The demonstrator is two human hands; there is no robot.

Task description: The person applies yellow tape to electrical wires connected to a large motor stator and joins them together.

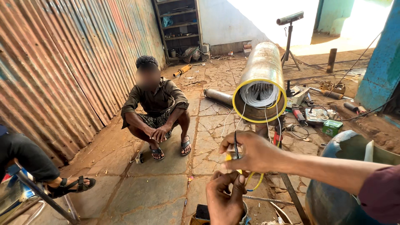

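Corrugated wall (62, 62): we see rusty sheet metal running down the whole left side of the yard.
Stone floor (158, 187): cracked slabs, dusty, with tools lying about to the right.
Crouching person (156, 108): squats near the wall facing us, hands clasped between the knees, sandals on.
Blue drum (333, 204): stands at lower right, just beneath our right forearm.
Metal cylinder (262, 71): lies horizontally on a stand ahead of us, its open end rimmed in yellow and packed with white wire windings (260, 93).
Seated person's leg (37, 166): dark trousers and a sandalled foot at the far left edge.
Right hand (250, 154): we hold it just below the cylinder's mouth, fingers curled tight, pinching a thin dark tool (236, 143) that stands upright between thumb and fingers.
Left hand (225, 196): raised from below, fingers closed narrowly around the yellow sleeving (254, 183), touching the right hand.
Loose wires (241, 116): thin white leads hang from the windings down to our hands.
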